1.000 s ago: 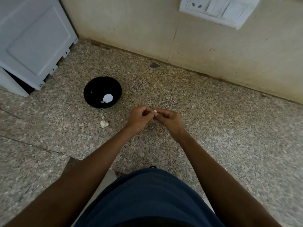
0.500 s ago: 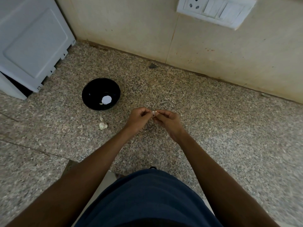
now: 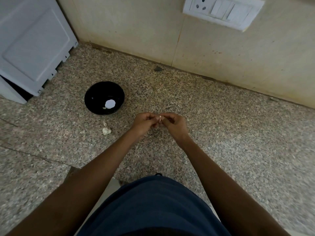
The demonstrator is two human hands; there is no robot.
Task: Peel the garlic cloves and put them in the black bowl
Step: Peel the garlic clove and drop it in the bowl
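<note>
both hands meet over the speckled stone counter (image 3: 221,125), fingers curled in, pinching one small garlic clove (image 3: 160,118) between them. the left hand (image 3: 144,123) grips it from one side with bent fingertips, the right hand (image 3: 173,125) from the other, and a pale tip of the clove pokes up in the gap where they touch. against half a second ago the pinch is much the same, the hands still pressed together at the same spot; any peeling progress is too small to tell. to the left of the hands, near but apart, the black bowl (image 3: 95,92) sits as before with a white round patch (image 3: 110,103) and a small pale piece (image 3: 104,108) inside. just in front of the bowl lie a scrap of skin (image 3: 104,123) and a garlic chunk (image 3: 106,131), unmoved. a white appliance (image 3: 32,43) stands at far left, a switch plate (image 3: 223,11) on the wall.
</note>
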